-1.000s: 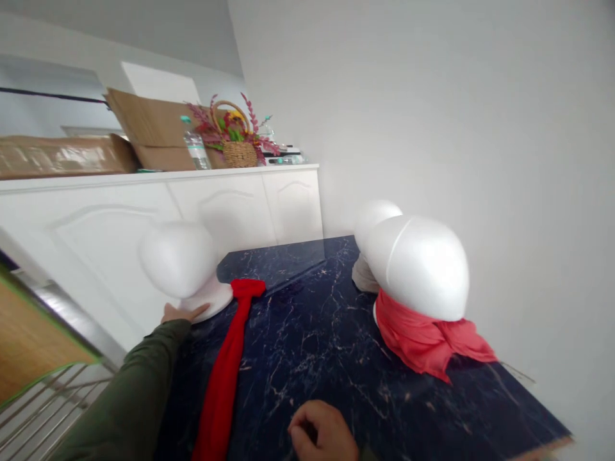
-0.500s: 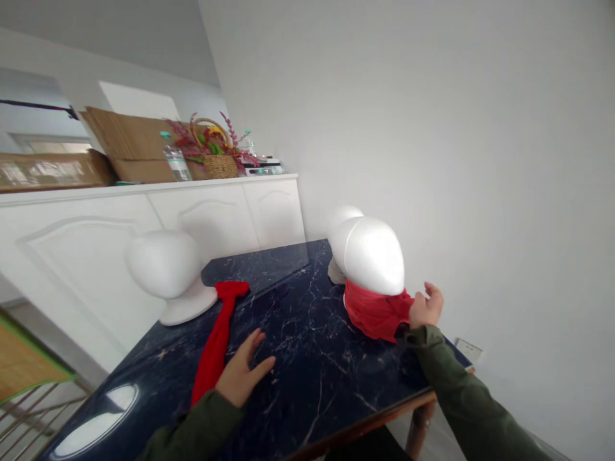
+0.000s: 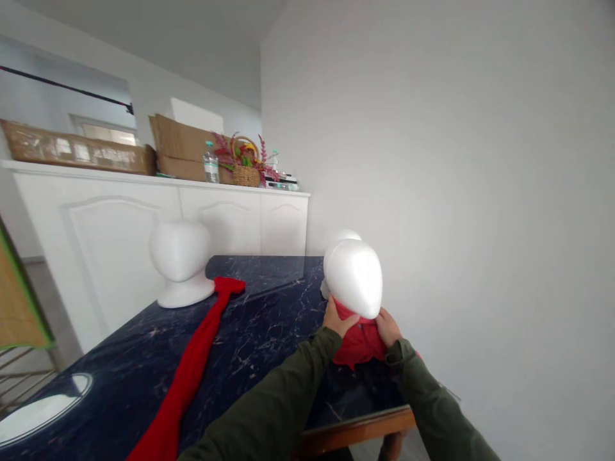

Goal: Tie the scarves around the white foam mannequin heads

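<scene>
Both hands are moving off the tabletop and closing in on the nearer foam head (image 3: 354, 278), which is now gathered between them, while the view is swinging level. The left hand (image 3: 339, 318) is curling its fingers against one side of the red cloth (image 3: 359, 342) bunched under the head, and the right hand (image 3: 388, 328) is pressing in from the other side. They are gripping the soft folds from both sides, though whether the fingertips are pinching a single edge is hidden. The cloth is wrapping only the lower part of this smooth, egg-shaped head, and its crown is staying bare. Another foam head (image 3: 343, 235) is standing just behind it, showing no red. Further left, a third foam head (image 3: 180, 253) is sitting bare on its flared base, and a long red scarf (image 3: 189, 365) is lying loose and unwrapped beside it, stretching across the glossy dark marble tabletop (image 3: 120, 358). Green sleeves (image 3: 269, 397) are reaching across that veined surface, and the table's wooden edge (image 3: 355, 429) is running beneath the hands. Beyond, a woven basket (image 3: 246, 175) is sitting on a white cabinet (image 3: 110, 256).
</scene>
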Demonstrator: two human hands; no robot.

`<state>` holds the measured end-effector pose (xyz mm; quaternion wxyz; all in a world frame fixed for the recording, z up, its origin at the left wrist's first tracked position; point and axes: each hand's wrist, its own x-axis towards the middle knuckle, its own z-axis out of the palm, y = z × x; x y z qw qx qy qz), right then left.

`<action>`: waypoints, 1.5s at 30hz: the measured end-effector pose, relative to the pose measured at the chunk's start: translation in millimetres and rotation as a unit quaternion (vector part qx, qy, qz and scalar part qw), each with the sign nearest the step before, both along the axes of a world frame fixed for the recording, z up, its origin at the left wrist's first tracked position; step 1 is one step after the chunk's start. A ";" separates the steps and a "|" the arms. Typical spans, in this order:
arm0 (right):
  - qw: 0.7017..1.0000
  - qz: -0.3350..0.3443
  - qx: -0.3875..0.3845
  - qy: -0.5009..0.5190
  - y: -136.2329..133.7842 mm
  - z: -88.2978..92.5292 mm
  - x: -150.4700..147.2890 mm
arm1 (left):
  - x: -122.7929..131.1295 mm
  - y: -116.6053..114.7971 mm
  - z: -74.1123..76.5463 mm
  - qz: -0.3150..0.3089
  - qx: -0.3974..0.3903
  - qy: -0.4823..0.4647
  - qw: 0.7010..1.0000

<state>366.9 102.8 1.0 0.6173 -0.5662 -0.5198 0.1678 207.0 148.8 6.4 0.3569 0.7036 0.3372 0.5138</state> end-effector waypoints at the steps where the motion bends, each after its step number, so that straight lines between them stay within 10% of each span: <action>1: 1.000 0.013 -0.001 0.000 -5.6 -1.6 -9.0 | -7.1 -4.9 0.2 0.009 0.012 -0.010 1.000; 12: 0.987 0.150 -0.025 -0.054 -63.8 -9.9 -149.6 | -148.1 -68.4 -33.7 0.126 0.061 0.017 0.990; 17: 0.993 0.018 -0.002 -0.114 -85.2 -22.3 -168.4 | -157.0 -86.6 -40.8 0.196 0.074 0.085 0.974; 23: 0.989 0.089 0.014 -0.120 -114.8 -23.0 -168.5 | -144.8 -123.1 -39.7 0.330 0.046 0.095 0.938; 29: 0.941 0.287 -0.079 0.158 -138.0 -29.2 -179.3 | -139.8 -159.4 -32.1 0.195 -0.132 0.127 0.963; 33: 0.869 0.225 -0.212 0.387 -120.4 -36.5 -183.7 | -142.5 -158.0 -28.9 0.142 -0.143 0.025 0.979; 38: 0.860 0.288 -0.301 0.295 -93.6 -36.4 -177.8 | -152.2 -152.0 -34.5 0.033 -0.228 -0.112 0.967; 45: 0.843 0.247 -0.270 0.395 -78.0 -24.2 -172.9 | -180.6 -154.1 -31.9 0.043 -0.228 -0.079 0.969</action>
